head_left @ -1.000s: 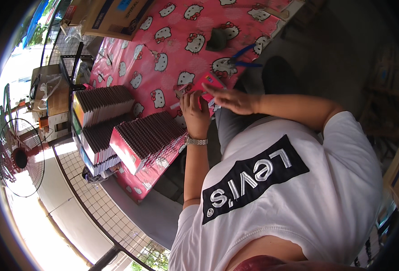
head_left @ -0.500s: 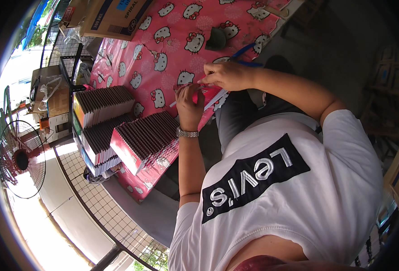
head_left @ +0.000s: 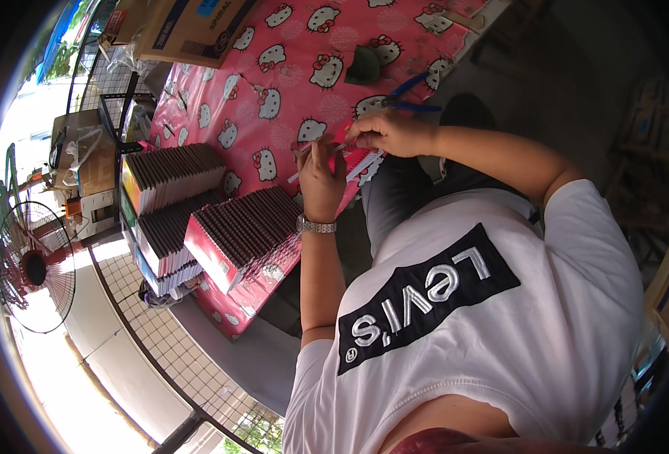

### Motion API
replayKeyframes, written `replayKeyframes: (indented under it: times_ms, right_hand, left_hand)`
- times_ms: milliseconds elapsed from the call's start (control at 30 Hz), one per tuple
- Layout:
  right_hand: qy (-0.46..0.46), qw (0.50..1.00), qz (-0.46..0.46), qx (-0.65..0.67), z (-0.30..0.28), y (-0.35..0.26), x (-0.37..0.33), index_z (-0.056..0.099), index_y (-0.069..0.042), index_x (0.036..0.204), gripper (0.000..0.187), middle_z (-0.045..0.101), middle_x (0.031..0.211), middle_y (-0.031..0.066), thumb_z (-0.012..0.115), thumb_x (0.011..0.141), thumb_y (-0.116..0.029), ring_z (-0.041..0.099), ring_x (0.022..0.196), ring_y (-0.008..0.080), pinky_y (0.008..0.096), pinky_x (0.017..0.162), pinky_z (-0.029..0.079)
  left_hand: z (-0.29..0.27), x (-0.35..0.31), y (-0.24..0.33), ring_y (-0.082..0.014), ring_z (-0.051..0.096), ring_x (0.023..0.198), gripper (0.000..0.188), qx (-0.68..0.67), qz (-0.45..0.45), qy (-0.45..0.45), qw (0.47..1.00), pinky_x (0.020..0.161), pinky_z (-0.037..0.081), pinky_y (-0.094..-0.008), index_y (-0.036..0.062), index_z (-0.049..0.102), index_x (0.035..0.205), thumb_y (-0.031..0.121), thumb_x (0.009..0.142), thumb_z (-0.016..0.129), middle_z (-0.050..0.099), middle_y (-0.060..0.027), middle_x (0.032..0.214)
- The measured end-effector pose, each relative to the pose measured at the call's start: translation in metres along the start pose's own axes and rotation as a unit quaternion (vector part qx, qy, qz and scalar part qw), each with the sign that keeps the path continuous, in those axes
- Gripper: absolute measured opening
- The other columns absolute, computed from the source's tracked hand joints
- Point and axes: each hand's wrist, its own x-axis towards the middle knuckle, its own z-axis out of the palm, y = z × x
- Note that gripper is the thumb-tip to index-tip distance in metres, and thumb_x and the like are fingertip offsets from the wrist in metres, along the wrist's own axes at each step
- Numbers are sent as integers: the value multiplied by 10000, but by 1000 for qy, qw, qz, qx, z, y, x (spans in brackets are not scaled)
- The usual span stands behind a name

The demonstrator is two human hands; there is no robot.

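Bench (head_left: pixel 296 94) ran across the upper part of the view, covered with a glossy pink sheet printed with white cartoon cat heads. A person in a white T-shirt (head_left: pixel 554 318) with a black chest patch (head_left: pixel 425 299) was positioned at its near edge, grey trousers (head_left: pixel 391 193) partly visible beside that edge. A wire-caged fan (head_left: pixel 35 268) stood at the far left, well apart from the hands. A brown carton (head_left: pixel 198 34) rested at the bench's upper left.

Spiral-bound notebooks with dark bindings were grouped at the left of the bench. A pink-covered block (head_left: pixel 247 234) lay nearest the left forearm; just beside it were a yellow-covered block (head_left: pixel 172 174) and a further block (head_left: pixel 172 234) with white page edges showing.

A pink-covered booklet (head_left: pixel 355 159) lay at the near edge of the bench, between and beneath the two hands and partly hidden by them; white page edges showed on its near side.

Left hand (head_left: pixel 323 172) was over the booklet's left end, its fingers bent and close together. Right hand (head_left: pixel 398 135) was at the booklet's far side, its fingers curled, with narrow gaps. Whether either set of fingers gripped anything could not be determined.

Blue-handled pliers (head_left: pixel 410 107) lay just beyond the right hand. A dark green object (head_left: pixel 363 66), kind undetermined, sat farther back. A metal-link wristwatch (head_left: pixel 317 225) encircled the left wrist.
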Motion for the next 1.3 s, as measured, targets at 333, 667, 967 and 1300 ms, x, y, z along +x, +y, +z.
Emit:
replayKeyframes:
  times_ms: [333,667,967,1300]
  right_hand:
    - [-33,993,-105,-50,-17,7,18,705,-67,1002,151,644,913,83,641,873,-22,664,870,252,351,758,513]
    - [-50,988,-118,-91,-23,2,11,704,-69,1045,230,594,871,72,625,860,41,621,830,232,357,744,479]
    - [4,993,-93,-73,-9,3,13,696,-58,1052,190,591,886,72,596,906,12,603,810,226,344,739,484]
    - [-39,985,-83,-145,-13,-7,0,654,-55,1159,302,566,918,87,626,861,-12,617,846,266,374,736,493]
  left_hand:
    - [0,-2,-5,-293,682,922,348,7,2,-3,1000,857,455,-420,40,531,1176,18,843,629,711,-125,967]
    - [0,-5,-1,-307,687,896,333,-11,-1,5,1000,832,465,-415,50,552,1172,15,851,630,721,-137,938]
    - [0,2,3,-297,689,899,344,-18,17,-1,1000,836,463,-407,48,552,1179,3,848,635,722,-133,936]
    - [6,2,3,-301,621,955,382,57,27,10,998,948,408,-464,45,524,1205,50,835,622,691,-85,971]
